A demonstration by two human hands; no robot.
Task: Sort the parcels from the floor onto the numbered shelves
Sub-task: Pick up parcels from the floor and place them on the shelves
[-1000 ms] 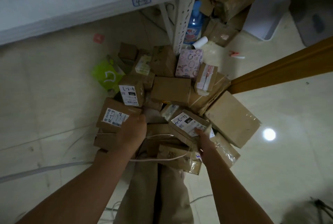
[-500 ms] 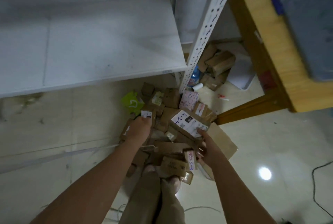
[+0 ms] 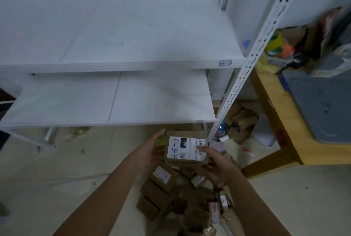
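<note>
Shelf tag (image 3: 225,62) blurred; label (image 3: 187,148) on parcel (image 3: 186,134) partly covered.

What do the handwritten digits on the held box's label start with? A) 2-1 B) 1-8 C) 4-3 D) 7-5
C: the blue handwriting on the box gripped by the right hand starts 4-3.

pale glossy floor (image 3: 47,169); wooden table (image 3: 279,121) right; dim light
</note>
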